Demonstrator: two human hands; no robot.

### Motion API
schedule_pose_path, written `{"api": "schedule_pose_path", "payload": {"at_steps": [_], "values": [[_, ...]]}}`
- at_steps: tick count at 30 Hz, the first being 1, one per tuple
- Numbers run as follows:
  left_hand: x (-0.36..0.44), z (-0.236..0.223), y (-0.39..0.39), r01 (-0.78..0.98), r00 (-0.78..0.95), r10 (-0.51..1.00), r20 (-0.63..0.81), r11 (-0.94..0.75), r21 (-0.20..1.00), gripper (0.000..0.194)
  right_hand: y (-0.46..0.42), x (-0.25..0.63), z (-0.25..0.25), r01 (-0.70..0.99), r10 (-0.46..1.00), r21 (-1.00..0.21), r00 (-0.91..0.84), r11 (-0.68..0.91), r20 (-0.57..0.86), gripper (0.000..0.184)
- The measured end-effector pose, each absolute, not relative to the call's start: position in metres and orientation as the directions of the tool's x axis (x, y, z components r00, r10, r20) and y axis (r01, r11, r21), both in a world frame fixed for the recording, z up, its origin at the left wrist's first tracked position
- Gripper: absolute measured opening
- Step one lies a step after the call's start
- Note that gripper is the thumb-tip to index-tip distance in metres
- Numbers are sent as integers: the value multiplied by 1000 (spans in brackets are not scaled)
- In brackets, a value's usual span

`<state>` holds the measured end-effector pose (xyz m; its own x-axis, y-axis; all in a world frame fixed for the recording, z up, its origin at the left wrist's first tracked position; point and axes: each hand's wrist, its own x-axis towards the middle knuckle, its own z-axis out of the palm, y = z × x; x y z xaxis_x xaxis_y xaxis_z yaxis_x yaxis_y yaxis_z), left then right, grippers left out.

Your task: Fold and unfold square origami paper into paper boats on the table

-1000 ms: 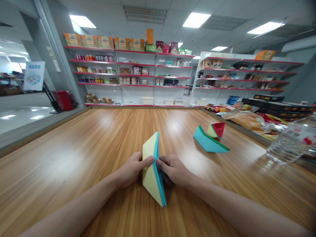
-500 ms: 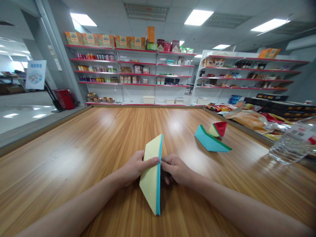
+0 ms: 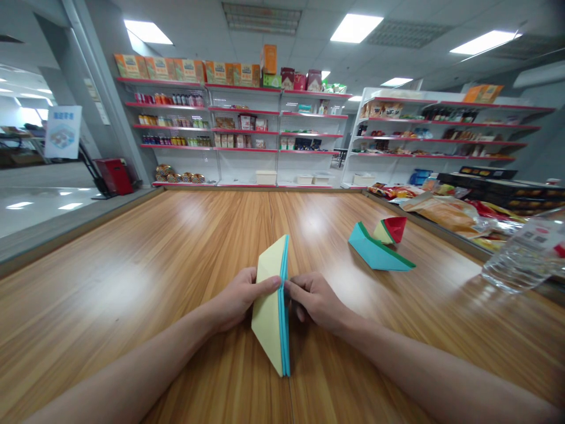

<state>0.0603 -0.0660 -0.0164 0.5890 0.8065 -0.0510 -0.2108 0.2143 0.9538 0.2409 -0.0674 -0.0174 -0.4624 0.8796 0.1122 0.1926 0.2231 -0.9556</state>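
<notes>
A folded paper boat shape [image 3: 267, 321], pale yellow outside with light blue edges, stands tilted on end above the table. My left hand [image 3: 241, 297] grips it from the left, thumb lying across the yellow face up to the blue edge and the other fingers behind. On the opposite side my right hand [image 3: 315, 299] is closed, its thumb and index finger pinching at the middle of the blue edge. The paper partly hides those fingertips. Farther right on the table rest a blue and green folded paper boat [image 3: 377, 252] and a small red and yellow folded paper piece [image 3: 392, 230].
The wooden table [image 3: 145, 259] has a raised rim. A clear plastic bottle [image 3: 514, 259] lies tilted at the right edge, near snack bags [image 3: 445, 212] and black boxes [image 3: 489, 189]. Stocked shelves [image 3: 247, 126] stand beyond the table.
The folded paper has tilted slightly, its lower end shifting right and up. My right fingers have moved a little closer onto its blue edge, while the left hand keeps its grip.
</notes>
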Motion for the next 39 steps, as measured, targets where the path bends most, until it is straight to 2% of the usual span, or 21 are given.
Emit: {"api": "schedule_pose_path", "payload": {"at_steps": [4,6,10,13,18,24,29,34,39], "values": [[61,-13,-67,-163,565,822,-71,196,967,32,-68,243,-15,139,926,-949,-299,282,231,40],[61,-12,-68,-109,550,830,-87,175,978,33,-68,243,-15,111,930,-953,-278,281,242,38],[61,-11,-69,-23,539,837,-91,122,992,34,-68,242,-16,78,906,-966,-374,245,199,39],[62,-12,-69,-23,557,827,-84,117,993,35,-66,242,-18,19,875,-975,-446,221,190,37],[64,-13,-70,-81,543,835,-88,156,984,33,-63,242,-15,-39,853,-987,-499,156,155,35],[67,-12,-71,-127,496,854,-156,249,960,28,-63,241,-13,-35,869,-983,-461,183,178,34],[65,-12,-67,-175,384,902,-196,279,944,25,-62,242,-15,-46,934,-982,-303,184,189,33],[66,-11,-65,-338,382,906,-183,322,884,25,-54,246,-22,-96,971,-972,-86,213,221,37],[61,-9,-59,-516,271,958,-88,222,828,26,-49,249,-26,-138,986,-977,-13,162,165,36]]}}
